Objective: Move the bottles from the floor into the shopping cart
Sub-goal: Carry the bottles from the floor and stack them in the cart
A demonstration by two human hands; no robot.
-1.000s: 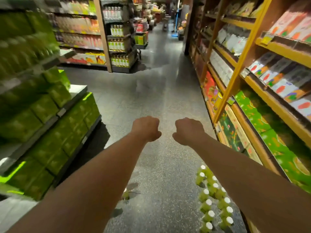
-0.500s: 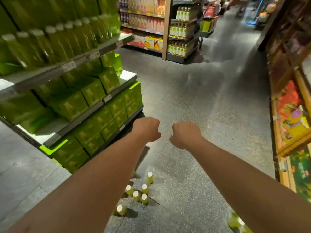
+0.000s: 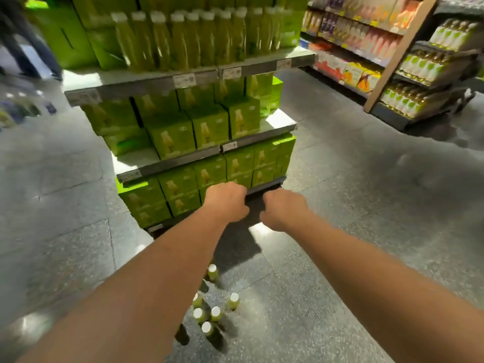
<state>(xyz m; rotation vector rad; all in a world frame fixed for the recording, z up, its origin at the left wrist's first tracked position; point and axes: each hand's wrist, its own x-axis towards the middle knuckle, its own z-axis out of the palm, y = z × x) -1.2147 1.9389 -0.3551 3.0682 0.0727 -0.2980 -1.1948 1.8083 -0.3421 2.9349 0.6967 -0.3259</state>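
Since 0.5 s ago the view has swung left: the green display shelf (image 3: 183,80) now stands straight ahead. 6 white-capped bottles (image 3: 216,313) stand on the floor (image 3: 340,205) directly below, between the forearms. Left hand (image 3: 226,203) and right hand (image 3: 284,210) are both fisted, nothing visible in either. No shopping cart in view. Judgement: positioning only, no bottle lifted yet.

Six small bottles (image 3: 216,313) with yellow-green content and white caps stand upright on the grey floor (image 3: 288,297). Five are close together in one group. The sixth stands a little apart, farther from the person.
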